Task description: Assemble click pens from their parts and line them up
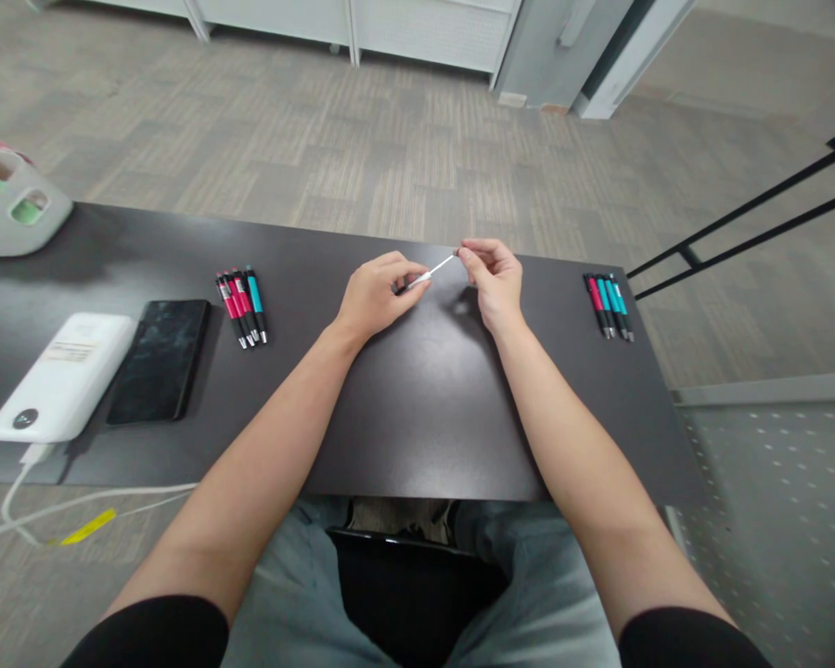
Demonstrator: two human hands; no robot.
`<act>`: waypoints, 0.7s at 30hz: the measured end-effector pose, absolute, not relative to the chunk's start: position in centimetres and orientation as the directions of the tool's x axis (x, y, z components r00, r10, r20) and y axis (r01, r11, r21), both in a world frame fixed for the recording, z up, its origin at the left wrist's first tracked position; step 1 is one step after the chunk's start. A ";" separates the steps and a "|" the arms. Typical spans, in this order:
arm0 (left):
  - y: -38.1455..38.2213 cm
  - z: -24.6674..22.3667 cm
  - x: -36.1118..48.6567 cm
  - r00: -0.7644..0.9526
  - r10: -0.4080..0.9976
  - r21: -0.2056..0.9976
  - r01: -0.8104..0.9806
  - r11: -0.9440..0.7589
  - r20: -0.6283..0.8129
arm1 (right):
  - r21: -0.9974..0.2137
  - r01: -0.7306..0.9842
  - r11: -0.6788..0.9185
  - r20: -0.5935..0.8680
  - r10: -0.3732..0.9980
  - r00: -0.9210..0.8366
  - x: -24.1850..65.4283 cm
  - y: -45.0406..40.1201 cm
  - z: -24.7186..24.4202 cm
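Note:
Over the far part of the dark table [417, 445], my left hand [376, 295] is closed, pinching a pen barrel [418, 280] between thumb and fingers. Only its pale end shows; the rest is hidden by the fingers. From that end a thin white pen refill [443, 263] slants up to the right. My right hand [495, 280] pinches the refill's far end with thumb and forefinger, where a small dark bit shows. Both hands are raised slightly off the tabletop.
Several red and blue pens [242, 308] lie left of my hands, with another group of pens [609, 306] near the right edge. Further left are a black phone [160, 362], a white power bank [66, 371] with a cable [20, 492], and a white basket [38, 218].

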State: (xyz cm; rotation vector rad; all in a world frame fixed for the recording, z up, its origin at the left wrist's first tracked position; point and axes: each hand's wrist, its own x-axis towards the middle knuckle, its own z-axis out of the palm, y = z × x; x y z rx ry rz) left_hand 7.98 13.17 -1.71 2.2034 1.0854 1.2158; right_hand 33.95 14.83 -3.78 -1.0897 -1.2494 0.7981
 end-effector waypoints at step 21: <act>12.9 -1.3 7.9 0.372 0.768 0.616 0.458 -0.640 0.521 | -0.951 0.031 0.308 0.310 0.949 0.067 33.6 14.5 -3.7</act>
